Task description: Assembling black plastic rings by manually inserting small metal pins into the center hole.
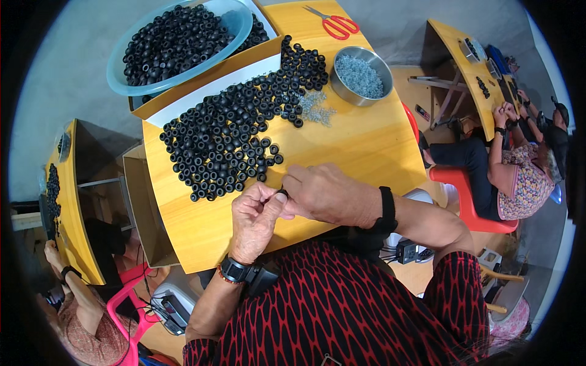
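Left hand [253, 221] and right hand [326, 194] meet at the near edge of the yellow table [366, 146], fingertips pinched together on what appears to be one small black ring [282, 193], mostly hidden. Just beyond lies a wide heap of black rings [226, 134], with a scatter of small clear pieces [316, 108] beside a steel bowl [361, 75]. A blue basin [180, 43] of rings sits on a cardboard box [201, 82]; red scissors [334, 24] lie at the far edge.

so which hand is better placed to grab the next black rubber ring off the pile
Probably the right hand: its fingers point at the near edge of the pile of small black rubber rings. The left hand sits further back, pinching one small black ring.
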`<control>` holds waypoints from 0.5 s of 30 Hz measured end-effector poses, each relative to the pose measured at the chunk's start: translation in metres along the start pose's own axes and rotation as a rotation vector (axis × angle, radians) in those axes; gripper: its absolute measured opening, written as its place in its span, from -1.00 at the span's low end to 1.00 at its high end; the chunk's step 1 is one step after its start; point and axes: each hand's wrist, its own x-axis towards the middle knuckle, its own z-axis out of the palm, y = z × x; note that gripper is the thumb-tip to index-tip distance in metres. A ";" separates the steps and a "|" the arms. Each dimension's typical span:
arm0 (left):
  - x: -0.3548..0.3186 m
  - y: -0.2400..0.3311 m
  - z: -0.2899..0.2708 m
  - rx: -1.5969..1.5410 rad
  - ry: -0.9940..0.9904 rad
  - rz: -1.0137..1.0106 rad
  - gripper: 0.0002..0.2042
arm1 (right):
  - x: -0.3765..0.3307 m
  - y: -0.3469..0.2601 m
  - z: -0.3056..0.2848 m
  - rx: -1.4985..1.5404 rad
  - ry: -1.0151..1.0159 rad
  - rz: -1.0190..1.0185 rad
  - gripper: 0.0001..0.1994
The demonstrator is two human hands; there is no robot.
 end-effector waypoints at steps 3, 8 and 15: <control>-0.001 -0.004 -0.006 0.037 0.000 0.008 -0.90 | 0.002 0.000 0.002 -0.008 -0.010 -0.019 -0.81; 0.000 0.000 0.004 0.040 0.009 0.010 -0.92 | 0.000 0.001 -0.002 -0.062 -0.040 -0.050 -0.80; -0.001 0.003 0.001 0.086 0.050 0.047 -0.94 | 0.001 -0.007 0.007 -0.102 0.020 -0.017 -0.74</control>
